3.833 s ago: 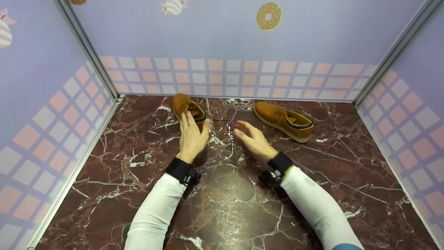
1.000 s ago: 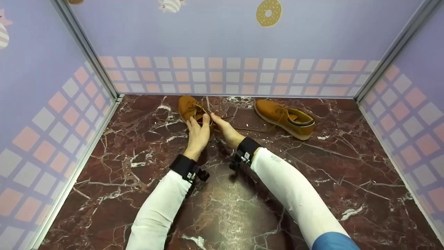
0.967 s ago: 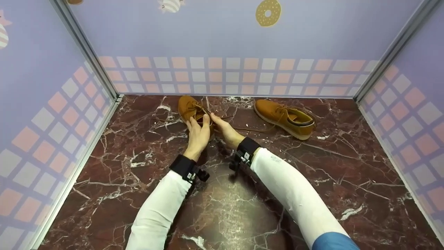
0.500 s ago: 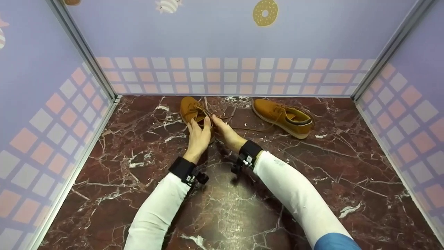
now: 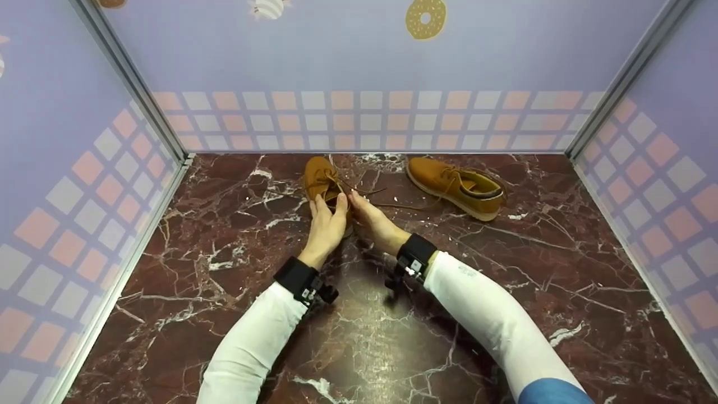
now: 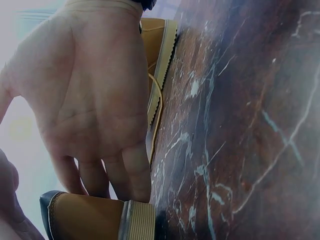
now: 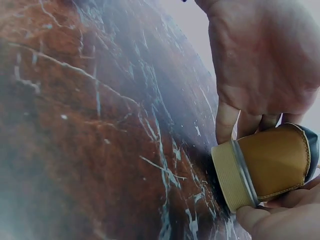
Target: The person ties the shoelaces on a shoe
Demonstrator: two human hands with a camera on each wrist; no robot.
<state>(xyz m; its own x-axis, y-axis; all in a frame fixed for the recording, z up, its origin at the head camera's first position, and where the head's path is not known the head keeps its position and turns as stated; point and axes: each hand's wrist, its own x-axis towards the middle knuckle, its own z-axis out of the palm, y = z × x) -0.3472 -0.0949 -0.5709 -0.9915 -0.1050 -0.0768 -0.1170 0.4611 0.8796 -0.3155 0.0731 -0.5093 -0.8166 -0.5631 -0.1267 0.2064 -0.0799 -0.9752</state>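
Observation:
A tan leather lace-up shoe (image 5: 315,174) stands upright on the floor near the back wall, toe toward it. My left hand (image 5: 326,230) lies along its left side, with the thumb near the opening. Against the right side rests my right hand (image 5: 378,227), whose thumb I cannot make out in the head view. The right wrist view shows the shoe's heel (image 7: 275,160) between both hands, the left hand (image 7: 270,55) with straight fingers. In the left wrist view the right hand's fingers (image 6: 115,175) are also straight. Loose laces (image 5: 364,191) trail rightward.
A matching tan shoe (image 5: 440,182) stands to the right, its toe angled back and left. Dark red marble-patterned floor (image 5: 224,314) surrounds both. Pale purple walls (image 5: 364,62) enclose the back, left and right sides. A black band with a camera sits on each wrist.
Earlier my right hand was apart from the left shoe; it came over to its right side. Since then, the left shoe has shifted slightly right between both hands. The other shoe has stayed put.

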